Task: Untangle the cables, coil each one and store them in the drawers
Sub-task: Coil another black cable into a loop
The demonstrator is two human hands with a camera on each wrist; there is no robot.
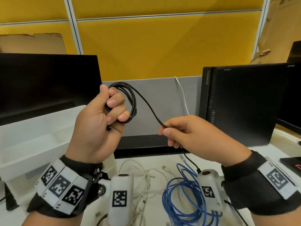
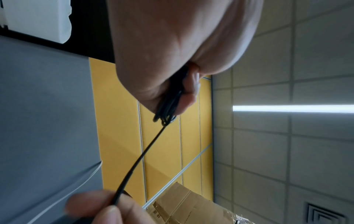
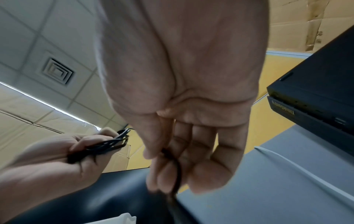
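The black cable (image 1: 130, 101) is up in the air, several loops bunched in the left hand (image 1: 97, 126), whose grip is curled round the coil. A free strand runs down to the right hand (image 1: 193, 136), pinched there between thumb and fingers. Below both grips, a blue cable (image 1: 184, 198) and white cables (image 1: 143, 181) lie loose on the counter (image 1: 156, 207).

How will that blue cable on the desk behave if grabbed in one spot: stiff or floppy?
Probably floppy: the blue cable lies in loose, uneven loops on the desk, so one grab would likely lift only some loops while the rest trail. It also seems to overlap the white cable, so it may drag that along. It looks thin, so probably light.
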